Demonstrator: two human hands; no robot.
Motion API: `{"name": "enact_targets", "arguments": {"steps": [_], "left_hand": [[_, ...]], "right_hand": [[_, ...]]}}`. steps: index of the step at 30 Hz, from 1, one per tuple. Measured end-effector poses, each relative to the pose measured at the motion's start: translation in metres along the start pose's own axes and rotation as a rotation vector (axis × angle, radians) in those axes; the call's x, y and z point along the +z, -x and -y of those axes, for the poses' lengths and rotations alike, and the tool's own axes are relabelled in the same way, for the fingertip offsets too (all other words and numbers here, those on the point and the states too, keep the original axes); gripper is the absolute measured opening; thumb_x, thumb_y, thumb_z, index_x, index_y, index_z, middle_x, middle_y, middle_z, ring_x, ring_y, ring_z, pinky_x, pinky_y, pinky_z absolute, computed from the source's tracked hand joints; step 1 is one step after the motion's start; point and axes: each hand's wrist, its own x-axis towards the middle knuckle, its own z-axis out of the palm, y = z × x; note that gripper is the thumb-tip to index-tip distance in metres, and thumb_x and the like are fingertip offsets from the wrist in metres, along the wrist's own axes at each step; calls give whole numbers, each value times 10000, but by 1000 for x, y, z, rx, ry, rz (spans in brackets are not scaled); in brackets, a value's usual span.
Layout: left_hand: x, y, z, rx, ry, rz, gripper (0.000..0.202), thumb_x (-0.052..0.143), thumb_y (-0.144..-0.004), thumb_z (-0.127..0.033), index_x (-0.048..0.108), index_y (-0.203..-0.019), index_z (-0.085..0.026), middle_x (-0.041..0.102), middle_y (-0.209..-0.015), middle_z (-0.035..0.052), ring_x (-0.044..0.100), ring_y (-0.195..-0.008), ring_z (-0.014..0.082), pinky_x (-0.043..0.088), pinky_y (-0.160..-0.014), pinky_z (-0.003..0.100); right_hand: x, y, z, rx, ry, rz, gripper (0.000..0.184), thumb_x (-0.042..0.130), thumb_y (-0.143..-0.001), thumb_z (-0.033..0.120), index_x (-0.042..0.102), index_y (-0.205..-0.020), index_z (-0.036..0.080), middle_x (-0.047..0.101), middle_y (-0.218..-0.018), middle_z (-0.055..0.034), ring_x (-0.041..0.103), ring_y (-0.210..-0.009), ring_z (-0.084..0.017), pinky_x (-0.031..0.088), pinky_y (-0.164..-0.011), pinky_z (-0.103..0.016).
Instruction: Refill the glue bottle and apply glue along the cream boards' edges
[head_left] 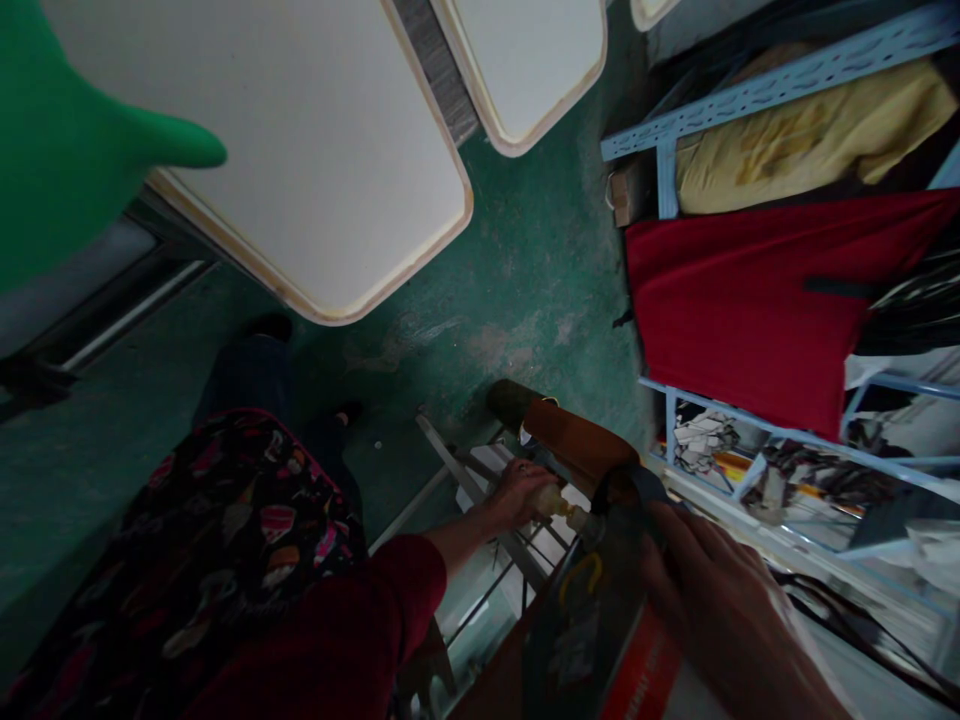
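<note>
My left hand (519, 492), in a dark red sleeve, is closed around a pale cylindrical handle or tube end (553, 501) sticking out of a dark object. Close to the camera, my right hand (720, 600) lies with fingers wrapped over the top of that dark object (592, 620), which bears a yellow mark and an orange label. Just beyond the hands, a brown and olive roll of fabric (570, 435) leans over a metal frame (480, 490). What exactly the dark object is stays unclear in the dim light.
A blue metal shelf rack (757, 100) on the right holds yellow fabric (817, 140), red fabric (750, 300) and mixed scraps. White tabletops (300, 150) stand over the green floor (525, 260). A green shape (67, 130) fills the top left. My patterned clothing (225, 540) is below.
</note>
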Motion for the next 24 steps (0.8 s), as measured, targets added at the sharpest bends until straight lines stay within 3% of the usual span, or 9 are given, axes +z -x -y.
{"name": "enact_targets", "arguments": {"steps": [11, 16, 24], "left_hand": [[13, 1, 10, 1, -7, -36, 609, 696, -619, -403, 603, -1166, -149, 607, -1193, 104, 499, -1121, 299, 362, -984, 449], [6, -1, 3, 9, -14, -18, 601, 700, -631, -370, 591, -1186, -167, 601, -1201, 95, 494, -1130, 289, 347, -1003, 434], [-1, -2, -6, -13, -30, 3, 586, 696, -649, -396, 597, -1175, -159, 609, -1192, 94, 498, -1131, 271, 341, -1008, 397]], "right_hand": [[-3, 2, -1, 2, -17, 4, 272, 372, -922, 317, 500, -1100, 155, 646, -958, -101, 635, -820, -221, 505, -611, -313], [-2, 4, -1, 72, -45, 96, 268, 404, -909, 287, 516, -1118, 161, 644, -1008, -113, 633, -861, -232, 506, -647, -326], [-4, 4, -2, 50, -41, 90, 279, 414, -911, 278, 508, -1129, 133, 645, -1013, -124, 631, -878, -241, 512, -658, -338]]}}
